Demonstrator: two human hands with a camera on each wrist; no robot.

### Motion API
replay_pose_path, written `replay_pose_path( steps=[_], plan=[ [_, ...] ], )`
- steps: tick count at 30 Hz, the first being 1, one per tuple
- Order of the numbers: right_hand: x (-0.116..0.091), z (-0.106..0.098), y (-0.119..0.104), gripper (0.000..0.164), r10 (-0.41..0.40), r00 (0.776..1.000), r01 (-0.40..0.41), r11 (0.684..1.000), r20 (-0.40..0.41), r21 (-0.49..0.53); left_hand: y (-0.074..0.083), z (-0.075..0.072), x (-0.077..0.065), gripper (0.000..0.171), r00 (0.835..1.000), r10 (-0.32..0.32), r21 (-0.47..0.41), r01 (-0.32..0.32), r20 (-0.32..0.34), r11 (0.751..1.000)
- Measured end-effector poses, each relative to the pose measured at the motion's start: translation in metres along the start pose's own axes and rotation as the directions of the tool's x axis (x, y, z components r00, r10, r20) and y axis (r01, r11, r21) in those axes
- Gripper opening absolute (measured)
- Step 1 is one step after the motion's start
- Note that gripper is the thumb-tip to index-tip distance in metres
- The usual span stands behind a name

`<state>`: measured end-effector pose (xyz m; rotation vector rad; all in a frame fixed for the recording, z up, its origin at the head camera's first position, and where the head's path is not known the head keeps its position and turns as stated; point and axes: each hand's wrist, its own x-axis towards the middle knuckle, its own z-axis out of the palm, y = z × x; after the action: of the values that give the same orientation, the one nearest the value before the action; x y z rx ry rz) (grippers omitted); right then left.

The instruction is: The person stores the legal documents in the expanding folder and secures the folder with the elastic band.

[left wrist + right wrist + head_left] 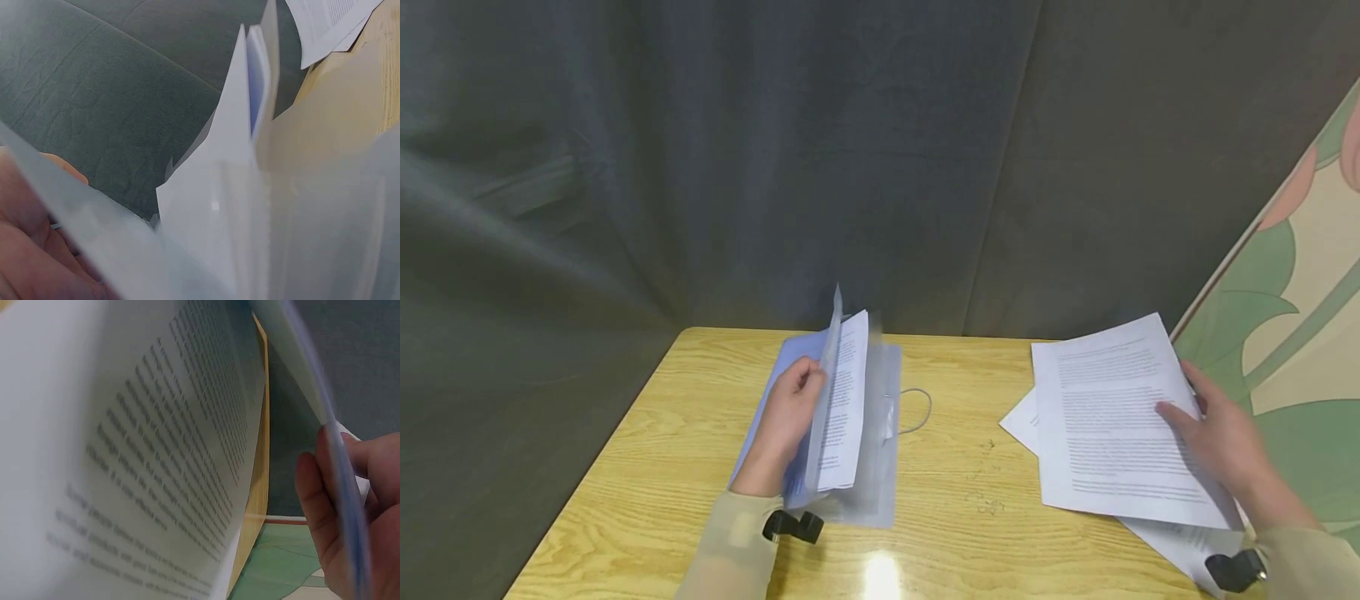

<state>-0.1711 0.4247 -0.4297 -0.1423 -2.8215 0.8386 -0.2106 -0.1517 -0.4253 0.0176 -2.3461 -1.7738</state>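
On the left of the table lies an opened document folder (883,492) with a blue cover and translucent pockets. My left hand (788,412) pinches a raised translucent divider (81,206) of it, fingers near the middle of its edge. Printed sheets (847,408) stand partly upright beside that divider, inside the folder. At the right, my right hand (1225,442) grips the right edge of a few printed sheets (1112,425), thumb on top and fingers behind. Up close in the right wrist view, the fingers (322,506) show at the sheets' edge.
More printed paper (1176,542) lies on the wooden table (955,525) beneath the held sheets. A grey elastic loop (929,410) sticks out from the folder's right side. Behind the table hangs a dark curtain (850,167), and a floral panel (1285,333) stands at the right.
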Motion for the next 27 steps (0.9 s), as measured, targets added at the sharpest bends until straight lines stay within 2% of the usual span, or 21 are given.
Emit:
replay_pose_path(
  steps=[9, 19, 27],
  plan=[
    [-0.005, 0.004, -0.013, 0.083, 0.036, 0.999, -0.037, 0.995, 0.013, 0.097, 0.0, -0.001, -0.002, 0.02, 1.0, -0.005, -0.009, 0.005, 0.0, 1.0],
    [-0.011, 0.013, -0.038, 0.083, 0.09, 0.995, -0.094, 0.988, 0.036, 0.126, 0.0, -0.003, -0.002, 0.019, 1.0, 0.007, -0.018, -0.007, -0.006, 1.0],
    [-0.013, 0.022, -0.056, 0.08, 0.061, 0.997, -0.067, 0.984, 0.042, 0.163, 0.001, -0.005, -0.002, 0.019, 1.0, 0.002, -0.019, -0.002, -0.002, 1.0]
  ],
)
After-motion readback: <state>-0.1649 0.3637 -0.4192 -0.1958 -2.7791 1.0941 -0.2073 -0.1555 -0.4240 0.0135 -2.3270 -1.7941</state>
